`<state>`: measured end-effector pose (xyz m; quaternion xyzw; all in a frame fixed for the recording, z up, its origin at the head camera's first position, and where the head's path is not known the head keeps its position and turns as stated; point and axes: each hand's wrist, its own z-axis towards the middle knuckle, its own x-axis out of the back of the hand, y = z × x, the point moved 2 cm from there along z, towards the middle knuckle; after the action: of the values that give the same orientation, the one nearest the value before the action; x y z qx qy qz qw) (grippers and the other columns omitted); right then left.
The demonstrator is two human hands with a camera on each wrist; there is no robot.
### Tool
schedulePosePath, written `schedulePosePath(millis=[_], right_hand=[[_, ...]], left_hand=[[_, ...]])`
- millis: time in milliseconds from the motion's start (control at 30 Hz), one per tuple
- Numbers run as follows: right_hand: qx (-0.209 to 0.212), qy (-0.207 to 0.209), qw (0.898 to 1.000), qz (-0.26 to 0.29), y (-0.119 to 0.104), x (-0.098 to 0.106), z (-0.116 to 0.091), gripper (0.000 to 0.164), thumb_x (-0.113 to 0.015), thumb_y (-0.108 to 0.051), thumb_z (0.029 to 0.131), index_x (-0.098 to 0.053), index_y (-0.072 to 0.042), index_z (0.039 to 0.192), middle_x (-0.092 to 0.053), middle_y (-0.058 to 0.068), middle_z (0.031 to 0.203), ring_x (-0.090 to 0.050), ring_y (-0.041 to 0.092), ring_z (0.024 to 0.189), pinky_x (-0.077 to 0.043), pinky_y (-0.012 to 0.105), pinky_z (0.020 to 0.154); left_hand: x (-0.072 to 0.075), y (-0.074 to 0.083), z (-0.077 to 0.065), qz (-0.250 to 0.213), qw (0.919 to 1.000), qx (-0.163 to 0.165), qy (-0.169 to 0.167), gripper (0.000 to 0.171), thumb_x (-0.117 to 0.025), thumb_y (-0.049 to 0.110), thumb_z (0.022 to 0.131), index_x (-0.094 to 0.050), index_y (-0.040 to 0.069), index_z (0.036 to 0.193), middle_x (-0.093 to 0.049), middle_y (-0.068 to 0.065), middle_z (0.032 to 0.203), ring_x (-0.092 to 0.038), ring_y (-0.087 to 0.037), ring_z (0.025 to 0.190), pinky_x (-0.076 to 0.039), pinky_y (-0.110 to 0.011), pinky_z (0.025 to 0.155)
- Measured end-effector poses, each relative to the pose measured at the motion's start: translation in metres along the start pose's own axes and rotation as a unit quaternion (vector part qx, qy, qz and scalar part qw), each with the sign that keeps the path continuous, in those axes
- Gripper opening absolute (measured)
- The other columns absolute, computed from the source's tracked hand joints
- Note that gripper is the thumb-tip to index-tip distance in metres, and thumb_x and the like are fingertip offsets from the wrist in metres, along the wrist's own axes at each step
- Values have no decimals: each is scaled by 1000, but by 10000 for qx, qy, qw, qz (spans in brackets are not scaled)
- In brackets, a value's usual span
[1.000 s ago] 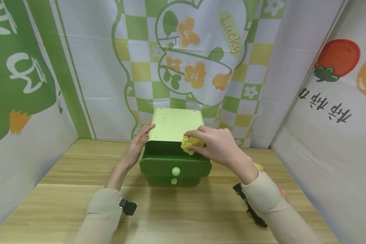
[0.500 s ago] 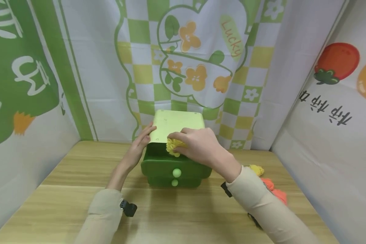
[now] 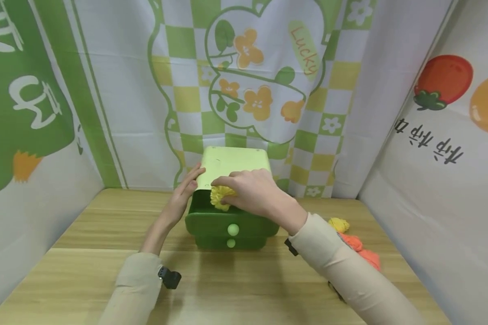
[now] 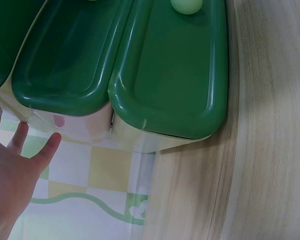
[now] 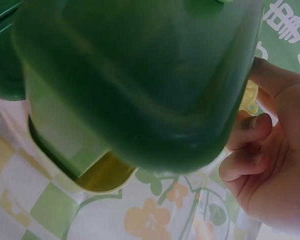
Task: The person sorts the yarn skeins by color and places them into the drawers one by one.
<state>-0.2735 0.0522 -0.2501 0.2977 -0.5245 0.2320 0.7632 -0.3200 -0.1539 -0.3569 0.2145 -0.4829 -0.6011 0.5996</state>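
A small drawer cabinet (image 3: 236,163) with a pale green top stands on the table, its upper dark green drawer (image 3: 213,221) pulled out. My right hand (image 3: 252,193) pinches a yellow bundle of looped yarn (image 3: 218,197) over the drawer opening. In the right wrist view, a bit of the yellow yarn (image 5: 249,96) shows behind the drawer front (image 5: 155,95), beside the fingers. My left hand (image 3: 180,194) rests with extended fingers against the cabinet's left side. The left wrist view shows its spread fingers (image 4: 49,150) by the cabinet wall, near closed lower drawer fronts (image 4: 175,65).
To the right on the wooden table (image 3: 105,230) lie another yellow bundle (image 3: 339,224) and orange bundles (image 3: 368,257). A dark object (image 3: 335,291) is mostly hidden under the right sleeve. Printed curtains (image 3: 130,90) stand behind the cabinet and at both sides.
My right hand has moved left with the yellow yarn, from the drawer's right side toward its left. The orange bundles have come into view beside the sleeve. The left hand stays in place.
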Motion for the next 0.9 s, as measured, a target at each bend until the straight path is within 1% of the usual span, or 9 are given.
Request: schedulePosePath(millis=[133,200,367,433,533,700,800,900], right_hand=[[52,-33,10000,34,-3,1,2,42,-73,-43,89,-63,-39,130,-72,-10,100,-63,8,66,-39,24,43],[53,-54,10000,58,-4,1,1,42,-72,-41,90,-63,-38,131,-72,-9,105,-64,9,67,-40,24,43],[-35,-30,9998,200,-2,0,-1,38,-70,-38,93,-64,-36,131,-69,-9,117,-64,8,66,-40,24,44],[-57,-9,9996,270,-1,0,-2,36,-69,-38,94,-65,-34,129,-69,-9,117,-63,8,64,-40,25,44],[-53,25,9993,363,1,0,-2,35,-69,-38,94,-67,-33,128,-70,-8,115,-61,8,63,-40,25,45],[5,173,9989,445,4,-2,-4,33,-70,-37,93,-68,-31,125,-71,-7,111,-63,9,65,-40,25,46],[12,243,9987,440,7,-2,-5,33,-71,-37,92,-68,-31,125,-71,-8,111,-65,9,68,-40,25,46],[-74,227,9988,419,10,-1,-7,34,-70,-40,92,-67,-33,125,-70,-10,113,-66,9,73,-40,24,46]], left_hand=[[0,0,0,-37,10000,16,15,49,-29,25,109,-31,12,156,-8,-4,169,-3,-32,155,-10,-73,115],[0,-2,1,-44,10000,37,-25,49,-29,26,109,-31,13,156,-8,-4,169,-2,-32,155,-9,-74,114],[-1,-21,6,-57,10000,13,-64,49,-28,26,109,-30,17,157,-6,0,169,-1,-32,155,-8,-75,114],[-1,-30,8,-37,10000,-20,-21,48,-26,27,109,-30,21,157,-7,4,169,-1,-30,155,-8,-75,114],[0,-35,9,19,9999,-95,48,47,-26,30,109,-31,25,156,-8,7,168,-3,-29,155,-9,-75,114],[1,-37,7,23,9999,-126,83,46,-28,34,109,-33,29,155,-10,11,167,-3,-26,155,-10,-75,114],[2,-36,6,6,9999,-108,98,46,-28,34,109,-33,30,155,-10,12,167,-4,-26,155,-9,-75,114],[2,-35,6,-30,9998,-106,138,46,-29,32,109,-34,28,155,-11,13,167,-4,-26,155,-9,-74,114]])
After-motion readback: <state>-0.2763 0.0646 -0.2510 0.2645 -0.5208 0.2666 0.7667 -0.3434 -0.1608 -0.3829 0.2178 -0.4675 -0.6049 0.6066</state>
